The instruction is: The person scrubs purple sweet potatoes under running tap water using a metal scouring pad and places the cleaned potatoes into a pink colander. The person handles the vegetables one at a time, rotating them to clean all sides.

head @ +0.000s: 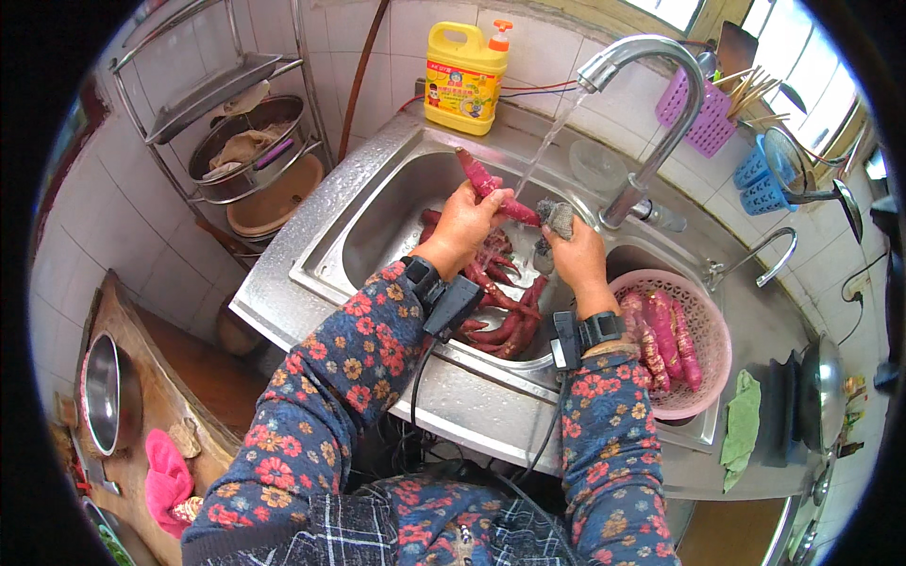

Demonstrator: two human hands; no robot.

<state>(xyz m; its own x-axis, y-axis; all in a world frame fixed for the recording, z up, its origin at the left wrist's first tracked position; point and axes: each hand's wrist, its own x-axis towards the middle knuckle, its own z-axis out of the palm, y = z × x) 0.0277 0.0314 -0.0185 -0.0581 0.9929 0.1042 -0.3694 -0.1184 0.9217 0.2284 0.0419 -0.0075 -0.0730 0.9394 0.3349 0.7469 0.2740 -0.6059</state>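
My left hand (463,219) holds a red-skinned sweet potato (483,177) over the left basin of the steel sink (396,205). At its lower right end, my right hand (577,251) grips a grey scrubbing pad or cloth (559,221), close to or touching the skin. Water (543,145) runs from the curved chrome faucet (648,42) down beside the sweet potato. Below my hands, several darker sweet potatoes (499,329) lie in the basin. Several brighter ones (665,332) sit in a pink plastic basket (711,385) over the right basin, beside my right wrist.
A yellow detergent jug (463,81) stands behind the sink. A green cloth (742,424) lies on the right counter near a round metal lid (824,393). At left are a metal rack (212,106) and a wooden table (163,368) with a steel bowl (102,393).
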